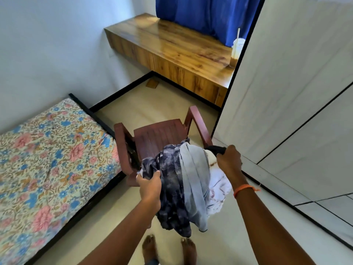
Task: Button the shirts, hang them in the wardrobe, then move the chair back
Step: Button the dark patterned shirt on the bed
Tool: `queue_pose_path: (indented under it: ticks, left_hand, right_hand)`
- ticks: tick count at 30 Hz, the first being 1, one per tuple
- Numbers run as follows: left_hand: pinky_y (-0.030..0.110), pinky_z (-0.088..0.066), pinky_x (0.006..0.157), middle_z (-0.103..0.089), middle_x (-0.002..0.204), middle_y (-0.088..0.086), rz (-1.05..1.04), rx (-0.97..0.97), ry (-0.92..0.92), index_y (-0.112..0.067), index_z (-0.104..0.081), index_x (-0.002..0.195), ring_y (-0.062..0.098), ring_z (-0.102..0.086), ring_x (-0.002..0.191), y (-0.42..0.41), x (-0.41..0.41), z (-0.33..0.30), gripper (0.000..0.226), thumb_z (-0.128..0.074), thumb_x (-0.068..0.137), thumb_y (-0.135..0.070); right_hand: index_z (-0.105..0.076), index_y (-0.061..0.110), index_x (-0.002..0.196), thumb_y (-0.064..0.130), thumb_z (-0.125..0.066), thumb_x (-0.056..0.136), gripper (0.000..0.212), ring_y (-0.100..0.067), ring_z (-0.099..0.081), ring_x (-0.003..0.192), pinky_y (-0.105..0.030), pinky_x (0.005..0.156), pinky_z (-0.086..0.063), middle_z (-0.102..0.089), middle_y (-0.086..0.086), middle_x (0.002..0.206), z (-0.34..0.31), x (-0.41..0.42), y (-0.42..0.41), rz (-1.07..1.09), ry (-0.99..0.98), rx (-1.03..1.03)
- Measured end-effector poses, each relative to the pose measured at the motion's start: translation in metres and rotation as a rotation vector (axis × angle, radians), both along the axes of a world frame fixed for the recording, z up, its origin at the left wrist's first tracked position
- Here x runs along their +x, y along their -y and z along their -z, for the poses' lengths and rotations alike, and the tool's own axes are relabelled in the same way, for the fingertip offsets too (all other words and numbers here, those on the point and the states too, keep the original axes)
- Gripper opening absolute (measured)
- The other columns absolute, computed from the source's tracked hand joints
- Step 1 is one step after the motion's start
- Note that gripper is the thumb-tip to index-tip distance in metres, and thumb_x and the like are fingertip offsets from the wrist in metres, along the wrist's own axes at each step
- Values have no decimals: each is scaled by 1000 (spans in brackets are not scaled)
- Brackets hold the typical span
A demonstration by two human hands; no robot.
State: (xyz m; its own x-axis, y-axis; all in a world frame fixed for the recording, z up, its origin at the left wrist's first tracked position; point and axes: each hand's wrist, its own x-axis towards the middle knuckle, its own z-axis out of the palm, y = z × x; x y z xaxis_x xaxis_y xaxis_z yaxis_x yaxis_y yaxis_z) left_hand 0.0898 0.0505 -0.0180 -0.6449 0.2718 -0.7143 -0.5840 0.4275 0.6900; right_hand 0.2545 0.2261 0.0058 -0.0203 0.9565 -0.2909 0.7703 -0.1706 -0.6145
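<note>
Both hands grip chair (160, 134) back thru draped shirts (183, 180), L hand (150, 185) near, R hand (228, 161) far-right, prob. to shift chair w/ load.

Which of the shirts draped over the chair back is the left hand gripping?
The dark navy patterned shirt, leftmost; the left hand grips it, not the grey or white ones.

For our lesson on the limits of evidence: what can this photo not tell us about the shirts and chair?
Head view only:
- Chair back: covered by the draped shirts.
- Buttons: lost in bunched cloth.
- Number of shirts: layers overlap.
- Left hand and right hand fingers: partly wrapped in fabric.
- Wardrobe inside: doors closed.
</note>
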Motion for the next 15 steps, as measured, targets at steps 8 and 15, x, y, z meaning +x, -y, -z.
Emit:
queue_pose_path:
  ticks: [8,15]
  left_hand:
    - [41,-40,102,-40,142,16,-127,-71,5,-1,-13,145,33,-45,127,3,17,-6,95,-69,86,-50]
    - [45,-56,89,-73,97,4,136,4,-6,-14,-68,104,28,-69,91,12,17,-6,83,-84,39,-63]
  right_hand:
    - [-62,13,75,49,-39,82,43,-30,-58,85,-39,82,-48,-62,-9,84,20,21,35,-63,131,-25]
    - [-68,21,90,64,-62,86,44,-26,-67,90,-45,91,-53,-72,-9,93,22,22,42,-67,-416,-310]
